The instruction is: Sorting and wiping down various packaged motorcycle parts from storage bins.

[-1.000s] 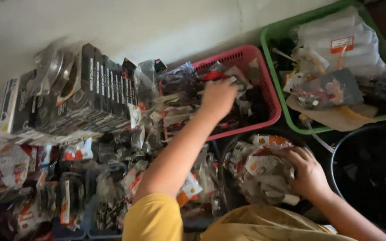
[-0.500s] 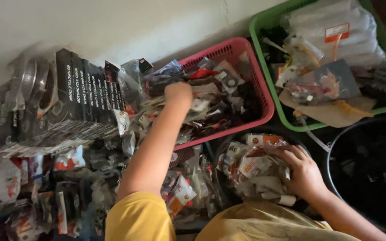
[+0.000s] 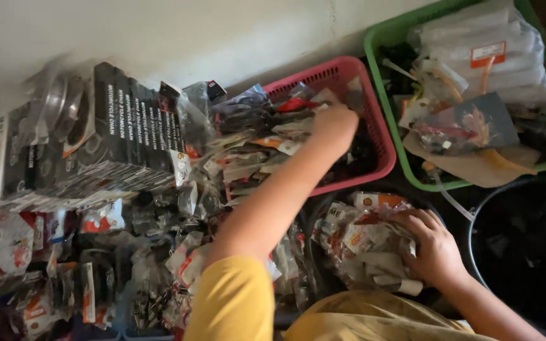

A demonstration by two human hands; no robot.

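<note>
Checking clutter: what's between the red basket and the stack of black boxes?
Head view: loose clear-plastic packets heaped between red basket and black boxes; no bare gap.

1 head-worn camera looks steeply down from close above, facing a wall, over the red basket (image 3: 374, 120), green basket (image 3: 387, 82) and black tub (image 3: 475, 252).

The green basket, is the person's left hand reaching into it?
No, the left hand is inside the red basket among plastic packets, while the green basket sits apart to its right.
</note>
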